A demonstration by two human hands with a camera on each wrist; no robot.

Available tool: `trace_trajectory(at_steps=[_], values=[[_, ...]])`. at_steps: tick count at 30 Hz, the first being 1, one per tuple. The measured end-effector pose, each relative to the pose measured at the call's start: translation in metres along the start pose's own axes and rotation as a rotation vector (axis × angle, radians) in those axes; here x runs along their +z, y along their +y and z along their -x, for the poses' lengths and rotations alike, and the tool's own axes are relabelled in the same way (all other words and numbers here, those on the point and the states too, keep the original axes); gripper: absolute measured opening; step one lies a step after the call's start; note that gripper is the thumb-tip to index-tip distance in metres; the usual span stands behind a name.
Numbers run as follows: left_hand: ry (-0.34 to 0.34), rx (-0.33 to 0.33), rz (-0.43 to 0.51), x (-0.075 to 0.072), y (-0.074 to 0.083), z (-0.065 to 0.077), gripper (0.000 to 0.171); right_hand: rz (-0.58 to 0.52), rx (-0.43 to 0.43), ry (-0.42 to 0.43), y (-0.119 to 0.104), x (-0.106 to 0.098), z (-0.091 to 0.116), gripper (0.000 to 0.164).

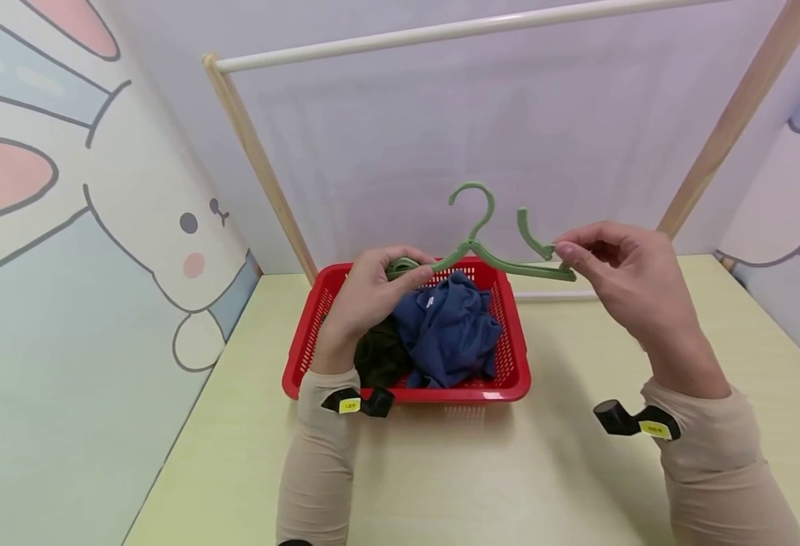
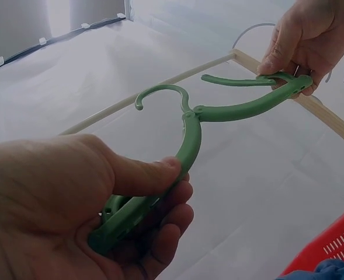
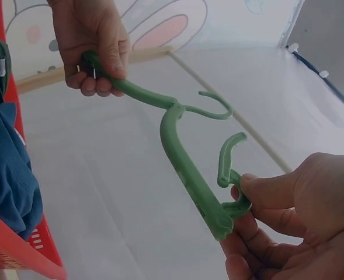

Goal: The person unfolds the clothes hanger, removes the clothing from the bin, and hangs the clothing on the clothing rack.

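Note:
A green folding plastic hanger (image 1: 524,269) is held up between both hands, its hook standing upward, above the far part of a red basket (image 1: 406,395). My left hand (image 1: 365,296) grips the hanger's left arm, thumb along the top and fingers curled beneath, as the left wrist view shows. At the other end, my right hand (image 1: 635,280) pinches a small folding section by the arm's tip. From there a short curved piece (image 3: 223,160) sticks up above the right arm. Blue cloth (image 1: 454,334) and dark green cloth (image 1: 379,353) lie bunched in the basket.
Behind the basket stands a rack with a white top bar (image 1: 440,32), a left wooden post (image 1: 256,159) and a right wooden post (image 1: 741,121). A lower white rail (image 1: 556,295) runs near the pale tabletop (image 1: 440,478). Side walls carry rabbit drawings.

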State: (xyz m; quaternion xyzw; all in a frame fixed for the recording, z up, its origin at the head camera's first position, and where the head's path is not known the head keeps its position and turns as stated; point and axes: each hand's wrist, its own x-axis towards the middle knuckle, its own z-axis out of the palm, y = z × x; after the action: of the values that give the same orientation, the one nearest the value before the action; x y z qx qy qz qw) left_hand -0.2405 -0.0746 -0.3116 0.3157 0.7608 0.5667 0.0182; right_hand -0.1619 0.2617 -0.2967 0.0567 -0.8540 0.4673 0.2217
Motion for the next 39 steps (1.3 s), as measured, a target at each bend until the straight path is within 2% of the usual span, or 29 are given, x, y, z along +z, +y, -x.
trace_trajectory(at_steps=[8, 15, 22, 32, 39], values=[[0.084, -0.004, -0.014, -0.016, -0.004, 0.009, 0.017, -0.022, 0.037, -0.072, 0.003, -0.008, -0.004, 0.025], [0.129, -0.001, -0.011, -0.026, -0.005, 0.013, 0.016, -0.074, 0.054, -0.108, 0.005, -0.015, -0.004, 0.023], [0.156, 0.028, 0.01, -0.031, -0.004, 0.014, 0.016, -0.115, 0.043, -0.141, 0.006, -0.019, -0.004, 0.019], [0.186, 0.037, 0.04, -0.034, -0.004, 0.016, 0.017, -0.122, 0.104, -0.21, 0.008, -0.026, -0.005, 0.018], [0.194, 0.045, 0.045, -0.035, -0.003, 0.016, 0.017, -0.121, 0.085, -0.243, 0.008, -0.029, -0.004, 0.018]])
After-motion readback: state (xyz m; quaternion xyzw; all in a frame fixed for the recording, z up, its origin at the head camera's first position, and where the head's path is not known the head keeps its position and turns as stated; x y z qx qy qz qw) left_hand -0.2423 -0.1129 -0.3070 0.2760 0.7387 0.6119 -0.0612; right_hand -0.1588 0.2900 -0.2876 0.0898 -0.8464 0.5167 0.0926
